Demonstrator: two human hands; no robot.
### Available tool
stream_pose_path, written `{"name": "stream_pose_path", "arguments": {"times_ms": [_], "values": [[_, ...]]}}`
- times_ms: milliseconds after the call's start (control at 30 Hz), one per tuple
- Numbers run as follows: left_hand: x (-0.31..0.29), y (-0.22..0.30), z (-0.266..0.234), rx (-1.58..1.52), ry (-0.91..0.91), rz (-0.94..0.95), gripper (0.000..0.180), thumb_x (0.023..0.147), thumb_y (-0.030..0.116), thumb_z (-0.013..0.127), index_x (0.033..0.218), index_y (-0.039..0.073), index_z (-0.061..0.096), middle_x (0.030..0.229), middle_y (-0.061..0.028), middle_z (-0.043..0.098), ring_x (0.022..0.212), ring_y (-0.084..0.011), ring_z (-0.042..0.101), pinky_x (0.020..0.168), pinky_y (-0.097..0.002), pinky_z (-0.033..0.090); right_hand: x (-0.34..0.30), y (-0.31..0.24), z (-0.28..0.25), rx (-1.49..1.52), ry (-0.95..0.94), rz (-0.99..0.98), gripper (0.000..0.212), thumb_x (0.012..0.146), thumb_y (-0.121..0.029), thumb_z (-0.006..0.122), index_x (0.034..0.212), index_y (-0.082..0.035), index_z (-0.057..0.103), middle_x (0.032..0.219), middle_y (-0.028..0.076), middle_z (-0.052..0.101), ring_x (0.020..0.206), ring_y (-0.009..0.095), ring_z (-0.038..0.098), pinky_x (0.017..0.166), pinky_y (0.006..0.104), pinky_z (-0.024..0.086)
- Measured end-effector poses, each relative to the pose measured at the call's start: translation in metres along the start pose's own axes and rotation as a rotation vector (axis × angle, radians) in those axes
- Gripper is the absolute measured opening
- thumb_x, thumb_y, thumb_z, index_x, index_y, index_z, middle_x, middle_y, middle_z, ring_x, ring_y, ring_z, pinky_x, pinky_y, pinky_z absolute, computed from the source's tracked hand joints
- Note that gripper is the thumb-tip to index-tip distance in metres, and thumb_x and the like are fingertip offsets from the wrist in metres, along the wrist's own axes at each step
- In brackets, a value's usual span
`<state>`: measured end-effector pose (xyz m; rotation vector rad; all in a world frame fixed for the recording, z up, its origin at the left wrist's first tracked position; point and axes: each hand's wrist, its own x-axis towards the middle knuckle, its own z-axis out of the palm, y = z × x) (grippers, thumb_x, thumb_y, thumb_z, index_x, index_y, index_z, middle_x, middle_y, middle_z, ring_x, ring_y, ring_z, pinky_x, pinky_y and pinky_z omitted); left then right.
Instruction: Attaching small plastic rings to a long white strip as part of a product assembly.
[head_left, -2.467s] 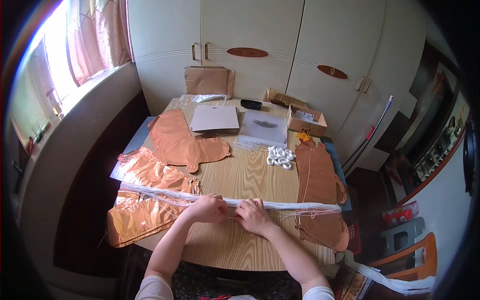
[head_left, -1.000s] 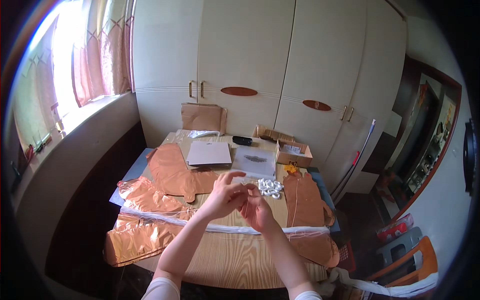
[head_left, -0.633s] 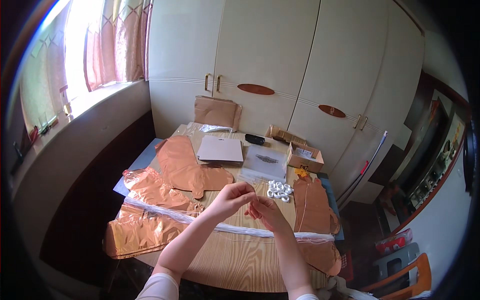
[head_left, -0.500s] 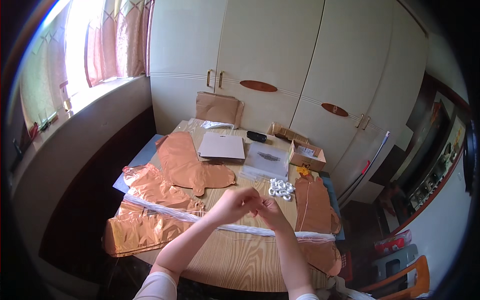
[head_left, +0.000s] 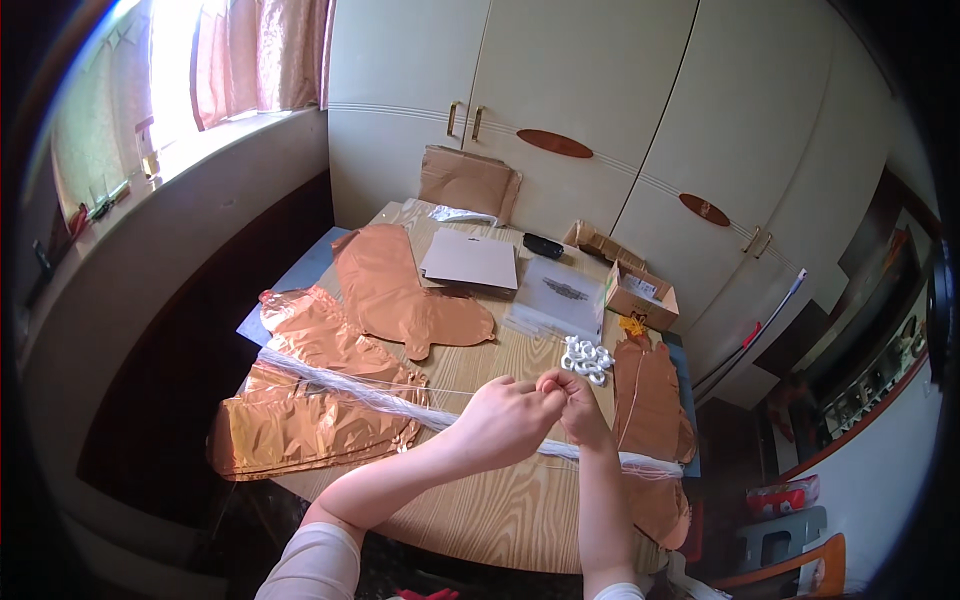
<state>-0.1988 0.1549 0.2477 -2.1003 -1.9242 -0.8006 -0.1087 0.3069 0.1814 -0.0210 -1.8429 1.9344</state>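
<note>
Above the middle of the table, my left hand (head_left: 510, 422) is closed, its back turned up and its fingers meeting those of my right hand (head_left: 577, 407). The right hand is also closed in a pinch. A thin white string (head_left: 425, 389) runs leftward from my left hand; what lies between the fingertips is too small to make out. Under my forearms a long bundle of white strings (head_left: 385, 400) stretches across the table. Flat copper-coloured foil balloons lie at the left: a smooth one (head_left: 385, 290) and a crinkled pile (head_left: 310, 430). More copper foil (head_left: 650, 395) lies at the right.
Beyond my hands are white loops (head_left: 588, 360), a clear plastic sleeve (head_left: 560, 298), a pale flat box (head_left: 470, 260), a black case (head_left: 543, 245) and an open carton (head_left: 640, 297). Folded cardboard (head_left: 468, 185) leans against the cabinet (head_left: 580, 80). An orange chair (head_left: 800, 570) stands at the lower right.
My left hand has turned its back further upward and pressed closer to the right hand. The whole view has shifted, so the table sits higher and further right. The string left of my hand now shows.
</note>
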Motion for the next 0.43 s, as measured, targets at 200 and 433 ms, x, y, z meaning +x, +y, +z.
{"name": "stream_pose_path", "arguments": {"times_ms": [200,433], "values": [[0.007,-0.037,0.004,-1.966,0.117,-0.258,0.01,0.091,0.013,0.047,0.095,0.004,0.051,0.094,-0.013,0.062,0.083,-0.0192,0.061,0.073,-0.0256,0.045,0.004,0.004,0.015,0.115,-0.002,0.026,0.029,0.094,-0.031,0.044,0.091,-0.004,0.054,0.065,-0.001,0.049,0.062,0.007,0.047,0.068,0.0229,0.043],[0.011,-0.061,-0.001,-0.193,0.253,-0.209,0.024,0.089,0.015,0.053,0.113,0.013,0.051,0.113,-0.0101,0.06,0.103,-0.0226,0.056,0.093,-0.0368,0.035,-0.002,-0.023,0.023,-0.397,-0.014,0.175,0.028,0.092,-0.031,0.05,0.097,-0.003,0.055,0.07,-0.001,0.05,0.063,0.009,0.046,0.073,0.029,0.044]]}}
